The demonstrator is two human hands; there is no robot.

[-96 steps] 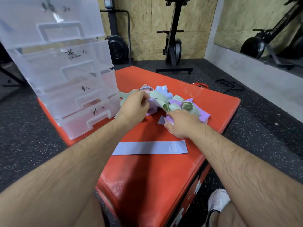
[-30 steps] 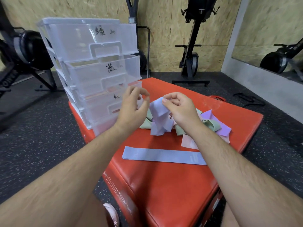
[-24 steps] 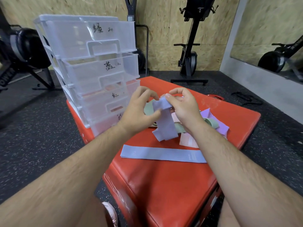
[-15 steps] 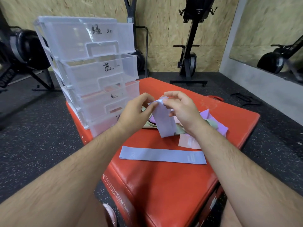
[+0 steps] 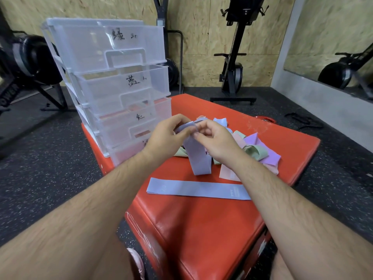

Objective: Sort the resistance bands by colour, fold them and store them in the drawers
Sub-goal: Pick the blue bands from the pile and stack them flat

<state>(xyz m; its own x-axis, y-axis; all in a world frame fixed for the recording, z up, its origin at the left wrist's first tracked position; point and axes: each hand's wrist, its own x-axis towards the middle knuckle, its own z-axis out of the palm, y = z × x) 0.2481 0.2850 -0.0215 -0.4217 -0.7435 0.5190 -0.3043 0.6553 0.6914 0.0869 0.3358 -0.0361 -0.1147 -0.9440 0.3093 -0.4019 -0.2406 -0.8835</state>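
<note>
Gym, red box [image 5: 201, 229]: blue band [image 5: 198, 160] now lifted off pile [image 5: 255, 151], top pinched by left hand [image 5: 167, 136] and right hand [image 5: 218, 142]; fold likely next, drawers [image 5: 121, 87] left of hands.

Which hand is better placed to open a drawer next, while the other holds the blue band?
Left, probably. Both pinch the blue band, but the left hand is next to the drawer unit; the right hand is farther off, over the band pile.
</note>
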